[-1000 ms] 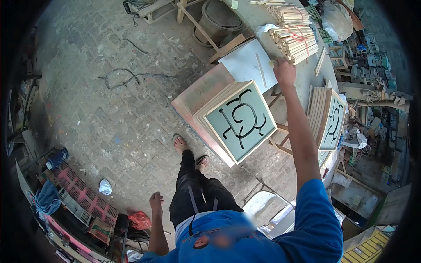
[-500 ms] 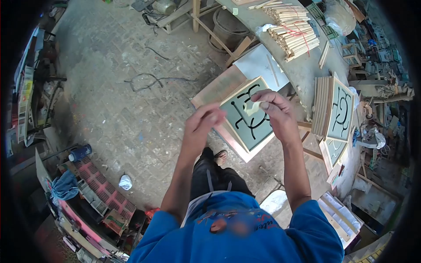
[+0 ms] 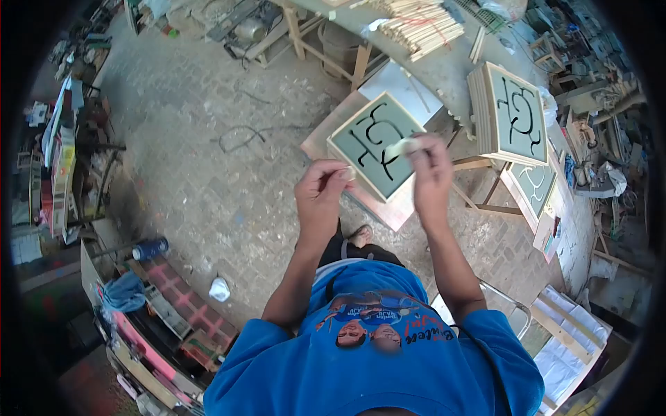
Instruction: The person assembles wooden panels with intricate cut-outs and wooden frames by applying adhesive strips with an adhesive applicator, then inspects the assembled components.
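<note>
Evidently, handling a pale scrap was the step in hand: the right hand pinched it, blurred, before the framed panel on the board. The left hand had fingertips drawn together, its hold unclear. Further handling seemingly called for a light grip.

I read open floor left of the panel, a cord lying on it. Right hand and pale strip obstruct the panel's right side; left hand crowds its lower left. Rightward: narrow gap, then frame stack, wooden legs lower down.
</note>
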The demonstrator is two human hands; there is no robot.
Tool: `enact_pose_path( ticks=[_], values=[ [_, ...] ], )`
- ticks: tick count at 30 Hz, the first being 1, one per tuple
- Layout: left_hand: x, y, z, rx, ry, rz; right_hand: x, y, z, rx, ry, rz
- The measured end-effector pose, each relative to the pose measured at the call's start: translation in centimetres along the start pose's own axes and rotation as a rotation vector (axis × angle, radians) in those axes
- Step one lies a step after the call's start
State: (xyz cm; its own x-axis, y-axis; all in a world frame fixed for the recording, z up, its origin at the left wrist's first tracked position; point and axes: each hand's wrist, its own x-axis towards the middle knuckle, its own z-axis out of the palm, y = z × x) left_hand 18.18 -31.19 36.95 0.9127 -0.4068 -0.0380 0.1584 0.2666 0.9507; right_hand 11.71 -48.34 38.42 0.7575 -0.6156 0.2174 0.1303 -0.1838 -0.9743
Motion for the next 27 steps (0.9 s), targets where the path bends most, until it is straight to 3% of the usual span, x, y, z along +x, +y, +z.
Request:
enact_pose_path(
  ticks=[1,4,6,8,11,12,15,17,20,27],
  values=[
    [-0.9,-0.4,-1.2,0.063,0.080,0.001,-0.3,1.1,-0.4,0.052,0.177,0.089],
    [-2.8,-3.6,-7.3,0.094,0.232,-0.104,1.0,5.0,-2.7,0.028,0.199,0.193],
    [-4.2,-6.2,-11.6,0.084,0.311,-0.223,1.1,8.2,-1.7,-0.039,0.111,0.295],
    [-5.2,-9.4,-15.9,-0.003,0.392,-0.492,1.3,12.8,-0.1,-0.121,-0.023,0.375],
    [-5.4,-12.2,-20.1,-0.086,0.516,-0.653,1.9,18.4,4.4,-0.345,-0.120,0.449],
    [-5.0,-12.8,-21.1,-0.088,0.558,-0.717,2.3,20.1,6.3,-0.307,-0.089,0.583],
    [-4.1,-14.9,-24.1,-0.141,0.584,-0.807,2.7,26.7,10.6,-0.329,-0.104,0.522],
    [-3.4,-16.0,-26.0,-0.155,0.582,-0.846,3.2,29.1,12.8,-0.332,-0.117,0.640],
    [-2.0,-17.1,-27.9,-0.194,0.610,-0.885,3.2,33.1,14.1,-0.424,-0.113,0.538],
    [-0.2,-19.0,-31.1,-0.267,0.649,-0.924,3.1,34.7,16.5,-0.477,-0.104,0.589]
  ],
)
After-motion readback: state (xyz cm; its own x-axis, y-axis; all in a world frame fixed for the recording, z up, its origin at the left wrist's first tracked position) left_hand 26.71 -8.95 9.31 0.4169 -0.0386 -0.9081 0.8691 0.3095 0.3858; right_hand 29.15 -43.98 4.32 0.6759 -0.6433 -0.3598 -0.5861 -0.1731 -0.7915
